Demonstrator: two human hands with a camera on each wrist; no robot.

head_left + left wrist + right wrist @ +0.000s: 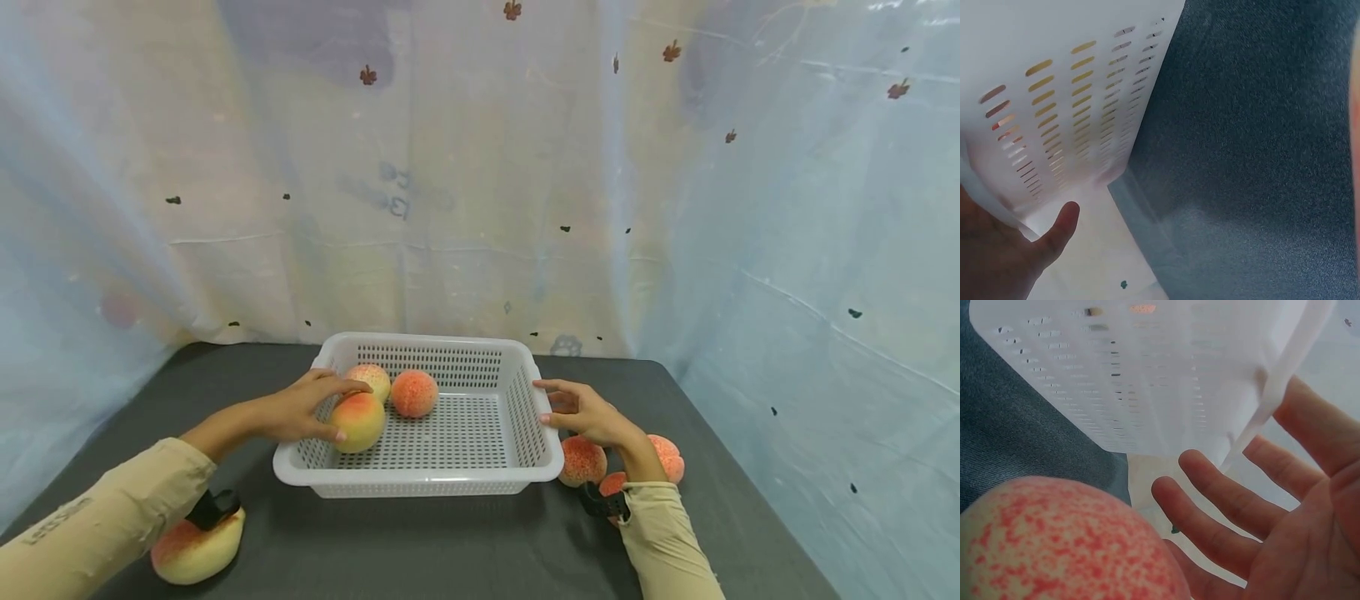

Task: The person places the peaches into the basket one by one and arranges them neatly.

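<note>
A white slotted basket point(420, 481) stands on a dark table point(450, 542). My left hand point(330, 408) reaches over the basket's left rim and grips a yellow-orange peach point(363, 423) inside it, fingers on top and thumb below. Two more peaches point(372, 379) point(414, 393) lie at the basket's back left. My right hand point(553, 404) hovers open beside the basket's right wall, fingers spread; whether it touches the wall I cannot tell. In the right wrist view its fingers point(1222, 506) stand before the basket wall point(1147, 375), above a speckled peach point(1066, 544).
Three speckled peaches point(582, 461) point(667, 458) point(611, 483) lie on the table right of the basket, under my right wrist. A larger yellow peach point(198, 546) lies at the near left by my left sleeve. Pale plastic sheeting point(480, 208) walls in the table's back and sides.
</note>
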